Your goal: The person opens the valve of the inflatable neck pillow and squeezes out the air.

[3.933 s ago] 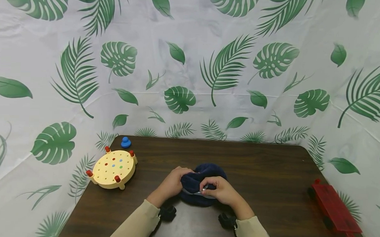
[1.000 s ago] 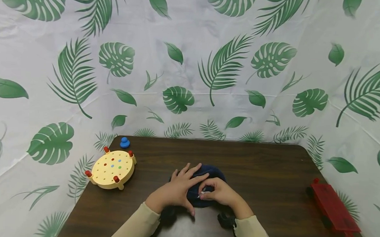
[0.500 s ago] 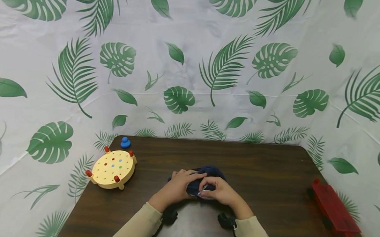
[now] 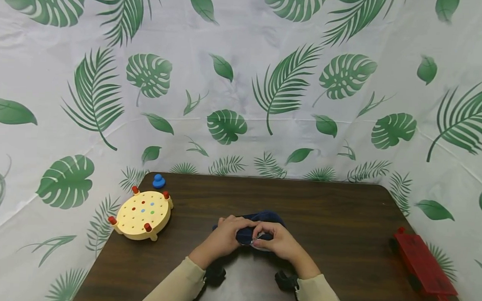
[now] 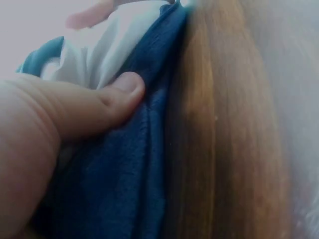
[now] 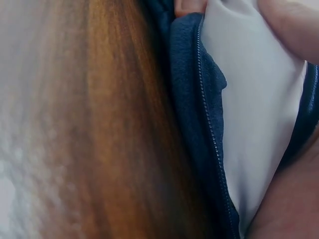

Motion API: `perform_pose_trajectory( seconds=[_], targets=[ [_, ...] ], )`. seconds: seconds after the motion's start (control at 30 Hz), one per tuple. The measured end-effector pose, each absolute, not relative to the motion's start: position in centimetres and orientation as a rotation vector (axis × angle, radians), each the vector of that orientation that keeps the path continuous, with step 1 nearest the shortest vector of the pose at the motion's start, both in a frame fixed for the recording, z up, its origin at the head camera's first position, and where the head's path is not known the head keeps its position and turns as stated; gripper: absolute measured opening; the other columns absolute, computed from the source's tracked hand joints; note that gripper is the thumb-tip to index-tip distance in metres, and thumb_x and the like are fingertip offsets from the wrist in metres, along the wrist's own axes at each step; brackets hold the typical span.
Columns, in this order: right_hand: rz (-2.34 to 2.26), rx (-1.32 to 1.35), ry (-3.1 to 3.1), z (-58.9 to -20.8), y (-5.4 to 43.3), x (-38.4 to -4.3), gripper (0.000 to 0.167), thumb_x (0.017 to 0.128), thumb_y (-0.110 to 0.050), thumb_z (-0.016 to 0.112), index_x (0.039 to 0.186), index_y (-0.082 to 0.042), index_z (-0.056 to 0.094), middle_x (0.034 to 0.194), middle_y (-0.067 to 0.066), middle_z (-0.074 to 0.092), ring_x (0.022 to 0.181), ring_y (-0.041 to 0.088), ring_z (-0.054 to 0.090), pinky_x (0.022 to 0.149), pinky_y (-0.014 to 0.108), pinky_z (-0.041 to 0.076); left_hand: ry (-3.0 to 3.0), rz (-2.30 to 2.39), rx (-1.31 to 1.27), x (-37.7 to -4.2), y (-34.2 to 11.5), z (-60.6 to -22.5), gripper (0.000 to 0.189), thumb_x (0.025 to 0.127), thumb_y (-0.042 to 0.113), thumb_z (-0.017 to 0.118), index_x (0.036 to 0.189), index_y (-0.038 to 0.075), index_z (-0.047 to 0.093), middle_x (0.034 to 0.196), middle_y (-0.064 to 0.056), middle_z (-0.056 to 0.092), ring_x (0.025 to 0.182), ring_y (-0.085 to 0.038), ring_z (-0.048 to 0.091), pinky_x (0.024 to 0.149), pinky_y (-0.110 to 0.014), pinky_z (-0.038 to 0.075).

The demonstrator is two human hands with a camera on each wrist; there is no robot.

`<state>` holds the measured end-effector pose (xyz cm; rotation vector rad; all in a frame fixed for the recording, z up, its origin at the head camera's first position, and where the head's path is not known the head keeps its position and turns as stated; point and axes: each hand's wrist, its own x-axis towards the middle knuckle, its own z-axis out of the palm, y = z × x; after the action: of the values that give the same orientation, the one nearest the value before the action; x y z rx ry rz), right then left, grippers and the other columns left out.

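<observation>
A navy plush zippered pillow (image 4: 267, 217), rounded like a neck pillow, lies on the table between my hands. Its zip (image 6: 205, 99) is parted, and smooth white inner fabric (image 6: 249, 99) shows through the gap. My left hand (image 4: 223, 237) grips the pillow's left part, fingers over the top and thumb (image 5: 117, 99) pressed on the navy edge beside the white. At the zip opening my right hand (image 4: 281, 244) pinches the pillow between thumb and forefinger. The zip's pull tab is hidden by the fingers.
On the dark wood table (image 4: 334, 215), a yellow pegged disc (image 4: 145, 213) with red-tipped legs stands at left, a blue knobbed piece (image 4: 158, 181) behind it. A red wheeled toy (image 4: 424, 263) sits at the right edge. A leaf-print cloth (image 4: 243, 79) hangs behind.
A second ago my left hand lay spread over the pillow; its fingers have since drawn in and grip it. My right hand keeps its pinch, nearly in place. The pillow looks flatter.
</observation>
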<state>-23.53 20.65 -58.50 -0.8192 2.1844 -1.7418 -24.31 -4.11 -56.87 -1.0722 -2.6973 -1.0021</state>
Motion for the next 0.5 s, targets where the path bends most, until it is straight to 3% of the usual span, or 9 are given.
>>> perform_pose_trajectory(
  seconds=[0.23, 0.5],
  targets=[
    [-1.632, -0.844, 2.302, -57.95, 20.48, -23.52, 0.010, 0.098, -0.020, 0.082, 0.099, -0.016, 0.074, 0.102, 0.000, 0.073, 0.096, 0.012, 0.068, 0.089, 0.025, 0.055, -2.710, -1.023, -1.043, -24.28, -3.88, -56.64, 0.059, 0.090, -0.001, 0.085, 0.138, 0.031, 0.075, 0.138, 0.008, 0.077, 0.096, -0.013, 0.057, 0.084, -0.036, 0.026],
    [-1.600, -0.870, 2.315, -58.23, 20.36, -23.41, 0.011, 0.098, -0.020, 0.082, 0.095, -0.016, 0.073, 0.099, -0.003, 0.072, 0.094, 0.009, 0.068, 0.089, 0.025, 0.054, -2.748, -1.035, -1.027, -24.06, -3.65, -56.20, 0.046, 0.094, 0.004, 0.083, 0.131, 0.030, 0.078, 0.132, 0.010, 0.079, 0.090, -0.009, 0.054, 0.086, -0.037, 0.028]
  ],
)
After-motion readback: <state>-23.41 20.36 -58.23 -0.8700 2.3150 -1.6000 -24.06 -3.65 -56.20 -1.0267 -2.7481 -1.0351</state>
